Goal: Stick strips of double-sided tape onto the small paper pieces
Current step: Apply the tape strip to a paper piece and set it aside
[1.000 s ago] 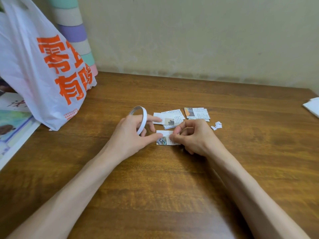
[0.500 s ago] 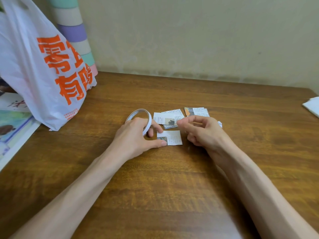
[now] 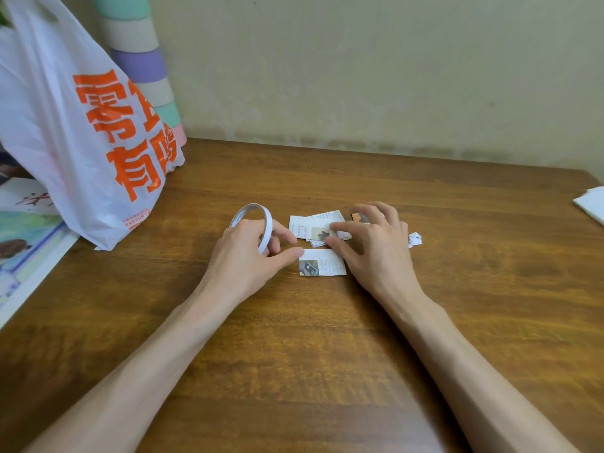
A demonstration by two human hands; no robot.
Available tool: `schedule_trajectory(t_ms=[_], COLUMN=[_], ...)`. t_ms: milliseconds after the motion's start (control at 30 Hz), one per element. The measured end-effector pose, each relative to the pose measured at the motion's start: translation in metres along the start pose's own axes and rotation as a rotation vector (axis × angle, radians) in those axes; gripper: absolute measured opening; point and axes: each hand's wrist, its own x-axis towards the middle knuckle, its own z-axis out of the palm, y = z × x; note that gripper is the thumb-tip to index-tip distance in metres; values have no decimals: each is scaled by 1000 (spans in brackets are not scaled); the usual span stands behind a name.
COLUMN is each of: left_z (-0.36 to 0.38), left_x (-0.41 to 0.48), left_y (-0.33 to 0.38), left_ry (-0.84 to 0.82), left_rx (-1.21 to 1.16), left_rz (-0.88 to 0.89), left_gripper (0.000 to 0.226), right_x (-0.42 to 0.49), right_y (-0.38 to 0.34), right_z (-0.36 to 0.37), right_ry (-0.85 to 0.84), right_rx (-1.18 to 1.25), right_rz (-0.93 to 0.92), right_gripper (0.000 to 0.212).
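Note:
A thin white roll of double-sided tape [image 3: 253,213] stands on edge on the wooden table [image 3: 327,338], gripped by my left hand [image 3: 251,256]. That hand's thumb tip touches the left edge of a small printed paper piece [image 3: 323,263] lying flat. Just behind it lies a small pile of paper pieces [image 3: 310,225]. My right hand [image 3: 376,246] reaches over the pile with fingers spread, fingertips resting on its top piece. Another piece [image 3: 357,217] is mostly hidden under those fingers.
A white plastic bag with orange characters [image 3: 81,132] stands at the left, with a pastel striped roll [image 3: 143,70] behind it and printed sheets [image 3: 23,233] beside it. Tiny paper scraps [image 3: 414,239] lie right of my right hand. White paper [image 3: 591,204] sits at the right edge.
My right hand let go of the near paper piece and moved back onto the pile behind it. The left hand lowered the tape roll toward the table.

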Motion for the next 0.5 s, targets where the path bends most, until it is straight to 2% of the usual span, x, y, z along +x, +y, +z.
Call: schedule_trajectory(t_ms=[100, 233, 300, 400, 500], left_z=[-1, -1, -1, -1, -1], left_x=[1, 1, 1, 1, 1], left_y=[-2, -2, -2, -2, -1], left_ry=[42, 63, 63, 60, 52], left_rx=[10, 33, 48, 68, 82], left_rz=[8, 11, 11, 11, 12], left_gripper=[13, 15, 17, 18, 20], right_x=[1, 1, 1, 2, 7], right_y=[1, -2, -2, -2, -2], right_z=[0, 1, -1, -4, -8], right_ry=[60, 99, 85, 33, -10], right_rx=[-39, -80, -57, 5, 56], right_rz=[-37, -88, -72, -36, -33], right_gripper=[16, 20, 18, 31, 28])
